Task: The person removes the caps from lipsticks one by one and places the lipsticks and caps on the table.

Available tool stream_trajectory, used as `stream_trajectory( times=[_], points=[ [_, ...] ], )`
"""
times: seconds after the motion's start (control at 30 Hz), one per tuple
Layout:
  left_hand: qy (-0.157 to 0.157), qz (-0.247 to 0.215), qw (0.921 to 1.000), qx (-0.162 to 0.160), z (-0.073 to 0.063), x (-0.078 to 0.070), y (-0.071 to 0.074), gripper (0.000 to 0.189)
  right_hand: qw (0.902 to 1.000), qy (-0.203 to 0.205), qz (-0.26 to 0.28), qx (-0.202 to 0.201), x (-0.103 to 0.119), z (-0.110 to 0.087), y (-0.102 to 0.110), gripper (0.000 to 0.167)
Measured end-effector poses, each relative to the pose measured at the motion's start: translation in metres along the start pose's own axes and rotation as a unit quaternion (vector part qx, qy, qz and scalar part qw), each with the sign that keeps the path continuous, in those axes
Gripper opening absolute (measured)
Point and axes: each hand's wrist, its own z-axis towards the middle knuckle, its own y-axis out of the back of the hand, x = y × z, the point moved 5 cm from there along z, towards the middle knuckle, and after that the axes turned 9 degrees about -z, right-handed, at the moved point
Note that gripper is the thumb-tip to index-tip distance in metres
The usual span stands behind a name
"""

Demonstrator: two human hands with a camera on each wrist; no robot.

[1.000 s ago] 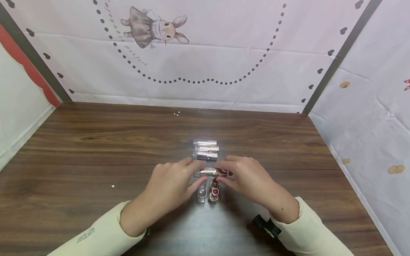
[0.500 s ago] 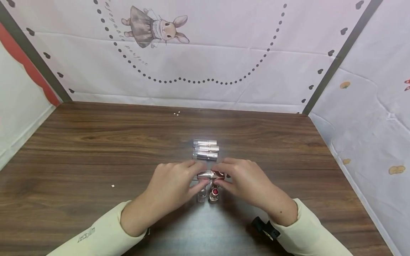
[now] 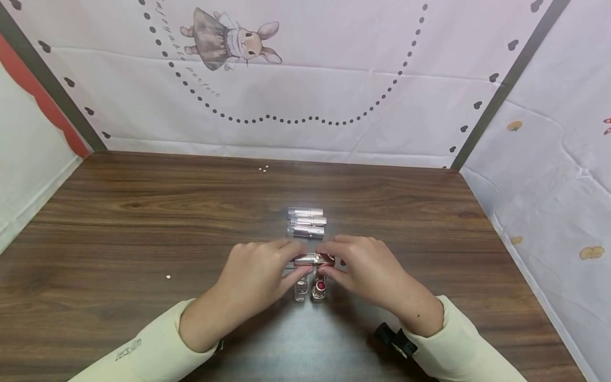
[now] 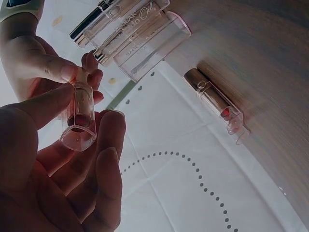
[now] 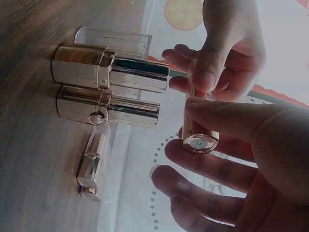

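Over the middle of the table my two hands hold one lipstick lengthwise between them. My left hand pinches the clear cap between thumb and fingers; inside it the gold tube and dark red tip show. At the other end, my right hand pinches the shiny gold base, its round label facing the right wrist camera. Just below the hands stand two uncapped lipsticks, the nearer one with a red tip, the other partly hidden. Two clear caps stand beside them on the left.
Three capped lipsticks lie side by side just beyond the hands. Small white bits lie near the table's back edge, and another white bit at the left. A printed cloth hangs behind the wooden table.
Both hands have drawn closer together, the cap end and base end of the lipstick meeting more tightly. The held lipstick has shifted slightly toward me. Over the last half second they barely move.
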Motion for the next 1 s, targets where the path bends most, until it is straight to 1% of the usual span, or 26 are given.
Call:
stream_trajectory(
  times=[0.13,0.3,0.47,0.7,0.83,1.0],
  points=[
    [0.0,-0.004,1.0,0.001,-0.0001,0.0,-0.0005,0.026,1.0,0.003,0.0,-0.002,-0.0009,-0.0001,0.0003,0.031],
    [0.0,-0.003,0.9999,0.013,-0.0002,0.0007,-0.0017,0.024,0.9999,0.011,0.002,-0.001,-0.0025,-0.0002,0.0002,0.031],
    [-0.001,0.008,0.9998,0.019,0.0002,0.002,-0.0022,0.025,0.9999,0.006,-0.008,0.0,-0.005,-0.0004,0.0002,0.031],
    [0.002,0.008,0.9997,0.021,0.0007,0.0026,-0.0015,0.026,0.9999,0.002,-0.007,0.008,-0.0051,0.0002,0.0005,0.031],
    [-0.002,0.008,0.9998,0.016,0.0018,0.0035,-0.0007,0.028,0.9999,-0.005,-0.005,0.011,-0.0058,0.0011,0.0013,0.03],
    [-0.009,-0.002,0.9999,0.004,0.0033,0.0054,0.0002,0.028,1.0,-0.009,0.0,0.003,-0.0075,0.002,0.0026,0.027]
  ],
)
